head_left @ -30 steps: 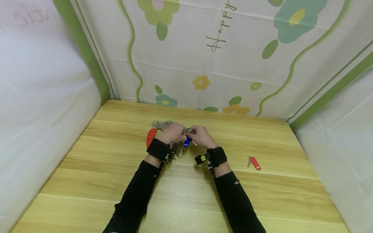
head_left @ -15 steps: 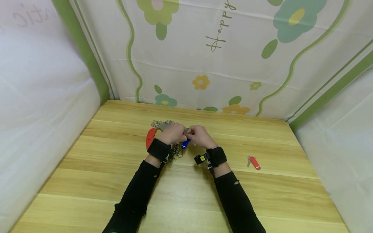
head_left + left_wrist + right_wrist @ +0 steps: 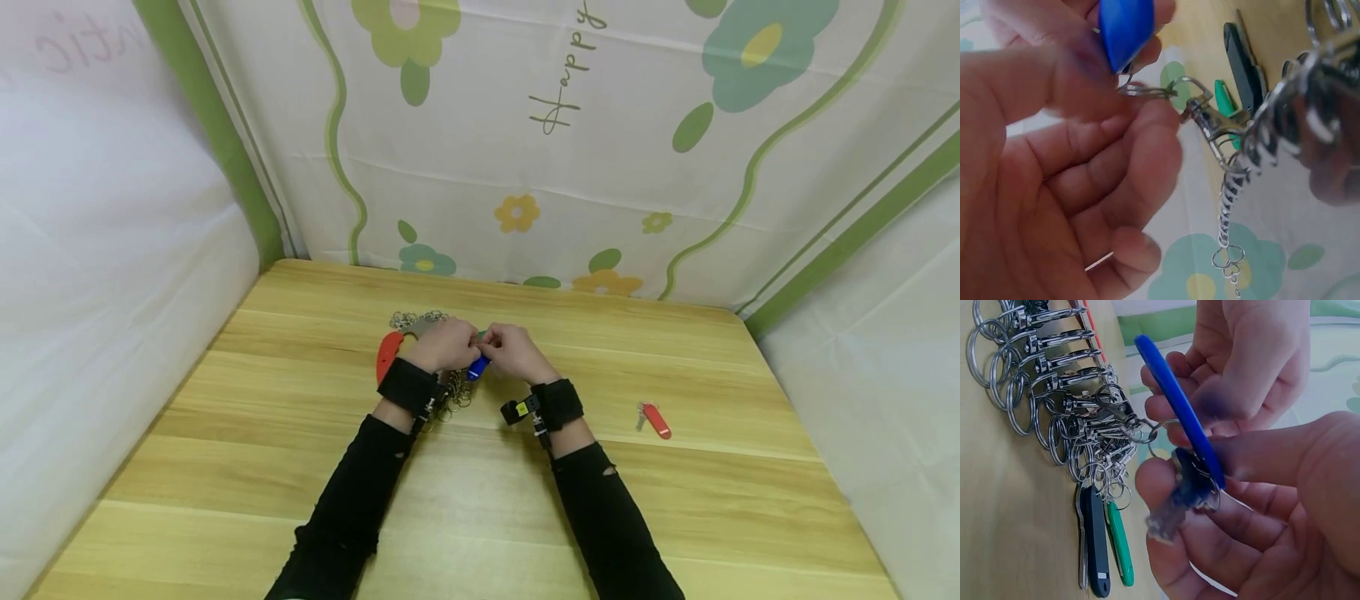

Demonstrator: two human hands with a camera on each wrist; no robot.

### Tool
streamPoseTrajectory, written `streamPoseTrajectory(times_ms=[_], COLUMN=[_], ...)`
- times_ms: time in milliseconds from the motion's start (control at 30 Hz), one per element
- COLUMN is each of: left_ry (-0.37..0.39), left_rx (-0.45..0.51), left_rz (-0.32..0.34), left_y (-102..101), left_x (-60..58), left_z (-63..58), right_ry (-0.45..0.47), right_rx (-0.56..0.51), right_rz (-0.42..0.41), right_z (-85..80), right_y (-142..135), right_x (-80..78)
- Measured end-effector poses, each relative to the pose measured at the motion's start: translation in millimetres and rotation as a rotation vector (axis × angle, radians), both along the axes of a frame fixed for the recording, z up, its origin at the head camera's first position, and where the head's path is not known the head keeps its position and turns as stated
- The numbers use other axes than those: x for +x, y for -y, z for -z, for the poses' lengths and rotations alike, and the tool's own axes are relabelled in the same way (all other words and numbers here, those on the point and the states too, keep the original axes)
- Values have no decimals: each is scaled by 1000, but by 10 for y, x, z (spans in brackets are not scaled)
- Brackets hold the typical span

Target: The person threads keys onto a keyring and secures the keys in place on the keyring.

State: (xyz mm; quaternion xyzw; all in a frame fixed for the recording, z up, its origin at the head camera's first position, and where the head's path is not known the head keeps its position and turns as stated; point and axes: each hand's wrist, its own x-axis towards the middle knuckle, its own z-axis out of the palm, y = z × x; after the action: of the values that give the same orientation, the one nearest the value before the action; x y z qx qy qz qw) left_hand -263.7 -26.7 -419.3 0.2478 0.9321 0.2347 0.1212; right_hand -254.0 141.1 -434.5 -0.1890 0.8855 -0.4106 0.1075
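Both hands meet at the far left-centre of the table. My left hand (image 3: 448,343) pinches a split ring (image 3: 1147,92), which meets a metal swivel clasp (image 3: 1207,122). My right hand (image 3: 516,350) holds a blue key tag (image 3: 1175,400) and a key (image 3: 1169,519) between thumb and fingers; the key is blurred. In the right wrist view, more clasps and rings (image 3: 1050,362) hang in a dense row beside the hands. A black key tag (image 3: 1097,544) with its key and a green key tag (image 3: 1120,547) hang from that row.
Left of the hands lies a red curved handle (image 3: 387,352) with a grey metal bow, partly covered by the left hand. A red key tag (image 3: 657,421) with a key lies on the right of the wooden table (image 3: 480,517). Patterned cloth (image 3: 450,167) walls the back and sides.
The blue key tag has shifted slightly between the hands. A pale strip under the right hand one second ago is now out of sight. Both hands stay in nearly the same place.
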Motion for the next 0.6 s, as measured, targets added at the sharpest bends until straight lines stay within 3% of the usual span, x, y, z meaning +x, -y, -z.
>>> streamPoseTrajectory(times_ms=[267, 600], left_ry=[93, 60], left_rx=[57, 30], left_rz=[55, 91], left_y=[55, 65], left_x=[-24, -15], left_z=[3, -23], right_ry=[2, -21], right_rx=[-5, 25], right_rz=[33, 24], right_z=[45, 35], right_y=[-4, 22], right_x=[-32, -29])
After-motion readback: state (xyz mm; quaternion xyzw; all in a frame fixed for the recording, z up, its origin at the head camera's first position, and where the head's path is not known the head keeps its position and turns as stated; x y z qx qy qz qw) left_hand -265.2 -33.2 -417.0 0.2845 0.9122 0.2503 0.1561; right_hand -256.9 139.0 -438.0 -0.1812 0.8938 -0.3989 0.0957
